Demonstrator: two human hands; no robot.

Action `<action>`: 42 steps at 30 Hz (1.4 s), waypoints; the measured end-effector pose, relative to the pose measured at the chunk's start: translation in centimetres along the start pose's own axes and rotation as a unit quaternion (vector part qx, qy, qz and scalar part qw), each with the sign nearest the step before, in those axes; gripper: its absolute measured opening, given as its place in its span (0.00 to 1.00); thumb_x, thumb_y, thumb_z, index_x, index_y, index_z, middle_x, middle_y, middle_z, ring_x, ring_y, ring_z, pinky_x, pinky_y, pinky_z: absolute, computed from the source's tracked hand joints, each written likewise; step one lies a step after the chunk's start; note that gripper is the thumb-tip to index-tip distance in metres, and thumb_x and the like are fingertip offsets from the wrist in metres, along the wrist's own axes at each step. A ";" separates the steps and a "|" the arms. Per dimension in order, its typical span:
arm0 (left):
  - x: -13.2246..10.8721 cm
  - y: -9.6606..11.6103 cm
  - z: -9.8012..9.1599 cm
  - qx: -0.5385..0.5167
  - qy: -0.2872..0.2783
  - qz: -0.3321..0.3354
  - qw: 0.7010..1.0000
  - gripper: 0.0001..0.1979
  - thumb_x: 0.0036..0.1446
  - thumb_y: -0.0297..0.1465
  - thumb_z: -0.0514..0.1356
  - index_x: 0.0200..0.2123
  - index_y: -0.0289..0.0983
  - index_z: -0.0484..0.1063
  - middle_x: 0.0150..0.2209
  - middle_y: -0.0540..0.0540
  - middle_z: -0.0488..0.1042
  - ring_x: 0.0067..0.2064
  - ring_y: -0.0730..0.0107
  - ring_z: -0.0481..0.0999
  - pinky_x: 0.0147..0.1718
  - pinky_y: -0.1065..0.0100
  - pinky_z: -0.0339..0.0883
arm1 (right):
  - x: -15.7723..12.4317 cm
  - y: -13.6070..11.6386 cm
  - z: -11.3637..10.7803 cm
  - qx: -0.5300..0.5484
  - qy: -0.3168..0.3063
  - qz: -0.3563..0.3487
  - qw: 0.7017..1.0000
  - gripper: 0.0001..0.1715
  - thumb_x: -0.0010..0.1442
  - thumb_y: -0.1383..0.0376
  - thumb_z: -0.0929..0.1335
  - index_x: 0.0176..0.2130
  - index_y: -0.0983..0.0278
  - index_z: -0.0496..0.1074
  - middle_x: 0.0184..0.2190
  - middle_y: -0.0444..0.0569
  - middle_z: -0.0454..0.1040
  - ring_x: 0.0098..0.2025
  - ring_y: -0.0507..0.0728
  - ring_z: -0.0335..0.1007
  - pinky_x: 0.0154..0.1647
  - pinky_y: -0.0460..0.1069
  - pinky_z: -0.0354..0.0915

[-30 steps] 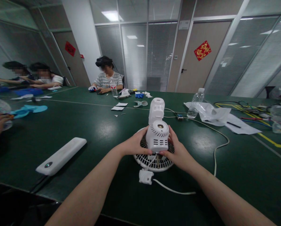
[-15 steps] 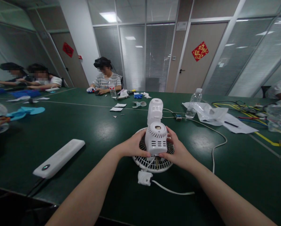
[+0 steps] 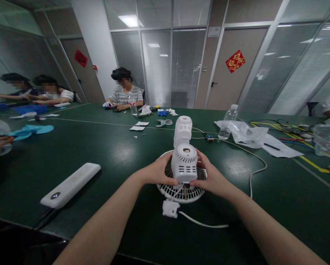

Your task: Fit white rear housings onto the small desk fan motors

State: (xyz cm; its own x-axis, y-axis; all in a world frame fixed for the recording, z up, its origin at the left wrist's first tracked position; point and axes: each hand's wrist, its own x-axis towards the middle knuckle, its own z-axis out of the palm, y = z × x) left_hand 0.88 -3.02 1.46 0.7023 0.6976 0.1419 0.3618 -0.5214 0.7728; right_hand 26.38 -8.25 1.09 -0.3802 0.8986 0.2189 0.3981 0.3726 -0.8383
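Note:
A white vented fan motor housing (image 3: 185, 162) stands over a round white fan grille (image 3: 169, 193) on the table. My left hand (image 3: 159, 171) grips the left side of the housing, thumb along its lower front. On the right side, my right hand (image 3: 209, 173) holds the same housing with its fingers curled round it. Just behind stands another white vented housing (image 3: 183, 129); whether the two are joined is hidden. In front of the grille lies a small white block (image 3: 170, 209) with a white cable (image 3: 203, 223) running right.
A white power bank (image 3: 71, 186) lies at left. Behind the fan are grey fan blades (image 3: 164, 122) and paper scraps (image 3: 139, 126). A water bottle (image 3: 228, 122), plastic bag (image 3: 248, 133) and long cable (image 3: 260, 162) are at right. A co-worker (image 3: 126, 92) sits across the table.
Almost nothing differs. My right thumb has shifted slightly to the right along the housing's lower front, and the whole view has drifted a little.

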 end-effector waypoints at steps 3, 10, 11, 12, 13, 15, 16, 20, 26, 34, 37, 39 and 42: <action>0.0 0.1 0.0 -0.006 -0.003 0.007 1.000 0.53 0.37 0.41 0.71 0.64 0.41 0.47 0.64 0.38 0.53 0.64 0.45 0.54 0.62 0.43 0.47 | 0.0 0.0 -0.1 -0.003 -0.004 -0.001 1.000 0.63 0.47 0.65 0.77 0.67 0.52 0.38 0.62 0.52 0.56 0.62 0.63 0.57 0.63 0.62 0.54; 0.1 0.1 -0.2 -0.004 -0.010 0.008 1.000 0.54 0.37 0.41 0.71 0.64 0.41 0.46 0.64 0.37 0.53 0.64 0.42 0.53 0.61 0.41 0.46 | 0.0 0.4 -0.3 -0.006 -0.008 -0.007 1.000 0.62 0.48 0.64 0.76 0.67 0.54 0.38 0.62 0.53 0.56 0.62 0.63 0.56 0.64 0.62 0.53; 0.1 0.0 -0.2 -0.003 -0.009 0.011 1.000 0.54 0.37 0.40 0.71 0.64 0.41 0.46 0.64 0.37 0.53 0.64 0.42 0.53 0.62 0.41 0.45 | 0.0 0.5 -0.2 -0.006 -0.008 -0.009 1.000 0.62 0.48 0.64 0.76 0.67 0.54 0.38 0.63 0.53 0.55 0.63 0.63 0.55 0.64 0.62 0.52; 0.1 0.0 -0.2 -0.002 -0.008 0.015 1.000 0.55 0.36 0.40 0.71 0.65 0.41 0.46 0.64 0.37 0.53 0.64 0.42 0.53 0.62 0.41 0.45 | 0.0 0.5 -0.1 -0.006 -0.008 -0.013 1.000 0.62 0.48 0.64 0.76 0.67 0.54 0.37 0.63 0.53 0.54 0.64 0.63 0.54 0.65 0.62 0.52; 0.1 -0.1 -0.2 0.000 -0.006 0.018 1.000 0.55 0.36 0.40 0.71 0.65 0.41 0.46 0.64 0.37 0.53 0.64 0.42 0.53 0.62 0.41 0.45 | 0.0 0.5 -0.1 -0.004 -0.009 -0.017 1.000 0.63 0.48 0.64 0.76 0.67 0.55 0.36 0.64 0.54 0.53 0.64 0.63 0.52 0.65 0.62 0.51; 0.1 -0.2 -0.2 0.004 -0.004 0.017 1.000 0.56 0.35 0.40 0.71 0.64 0.41 0.46 0.64 0.37 0.52 0.64 0.42 0.52 0.62 0.41 0.45 | 0.0 0.6 0.0 0.002 -0.014 -0.025 1.000 0.65 0.48 0.64 0.76 0.67 0.55 0.34 0.65 0.54 0.52 0.65 0.63 0.50 0.66 0.62 0.48; 0.1 -0.2 -0.2 0.005 -0.003 0.014 1.000 0.56 0.35 0.41 0.72 0.64 0.41 0.46 0.65 0.37 0.52 0.64 0.42 0.52 0.62 0.41 0.45 | 0.0 0.6 0.0 0.005 -0.018 -0.024 1.000 0.65 0.48 0.64 0.76 0.67 0.55 0.34 0.65 0.54 0.52 0.66 0.63 0.50 0.66 0.62 0.48; 0.0 -0.3 -0.2 0.000 -0.007 0.007 1.000 0.56 0.35 0.40 0.71 0.64 0.42 0.46 0.64 0.38 0.52 0.64 0.42 0.53 0.62 0.40 0.46 | -0.1 0.6 -0.1 0.010 -0.026 -0.009 1.000 0.64 0.48 0.63 0.76 0.67 0.54 0.34 0.63 0.54 0.56 0.64 0.63 0.53 0.65 0.64 0.47; 0.1 -0.6 0.0 -0.004 0.002 0.004 1.000 0.56 0.34 0.40 0.72 0.64 0.43 0.46 0.64 0.38 0.52 0.64 0.40 0.52 0.61 0.39 0.46 | -0.2 0.3 -0.1 -0.001 -0.003 -0.016 1.000 0.65 0.45 0.64 0.78 0.66 0.52 0.37 0.61 0.53 0.60 0.63 0.64 0.56 0.64 0.63 0.50; 0.0 -0.5 0.1 0.007 0.002 0.011 1.000 0.56 0.35 0.41 0.71 0.65 0.42 0.45 0.65 0.37 0.52 0.64 0.42 0.53 0.61 0.40 0.46 | -0.2 0.2 -0.1 0.010 -0.021 -0.012 1.000 0.64 0.46 0.64 0.77 0.66 0.54 0.37 0.62 0.54 0.58 0.64 0.64 0.54 0.65 0.64 0.49; 0.0 -0.4 0.0 0.014 -0.001 0.010 1.000 0.56 0.35 0.41 0.71 0.65 0.42 0.45 0.65 0.37 0.51 0.64 0.40 0.52 0.61 0.39 0.45 | -0.3 0.0 -0.2 0.008 -0.024 -0.004 1.000 0.61 0.47 0.63 0.77 0.66 0.55 0.39 0.62 0.55 0.58 0.64 0.64 0.53 0.65 0.65 0.49; 0.0 -0.3 0.0 0.012 -0.001 0.011 1.000 0.56 0.35 0.41 0.71 0.65 0.42 0.45 0.65 0.37 0.51 0.65 0.40 0.51 0.61 0.39 0.44 | -0.3 -0.2 -0.3 0.005 -0.026 0.010 1.000 0.60 0.47 0.63 0.77 0.65 0.56 0.40 0.61 0.55 0.58 0.64 0.64 0.53 0.65 0.65 0.49; 0.1 -0.3 0.0 0.003 -0.004 0.009 1.000 0.56 0.35 0.40 0.71 0.65 0.42 0.45 0.65 0.37 0.51 0.65 0.41 0.51 0.62 0.40 0.44 | -0.3 -0.7 -0.4 0.001 -0.029 0.027 0.999 0.61 0.46 0.63 0.77 0.65 0.56 0.39 0.61 0.55 0.58 0.64 0.65 0.53 0.64 0.66 0.49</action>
State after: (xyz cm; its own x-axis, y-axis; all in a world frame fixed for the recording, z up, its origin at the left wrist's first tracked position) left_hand 0.78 -2.79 1.24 0.7140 0.6838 0.1506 0.3525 -0.5368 0.7665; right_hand 26.62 -8.70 1.78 -0.4050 0.9029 0.1438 0.4172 0.3225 -0.8497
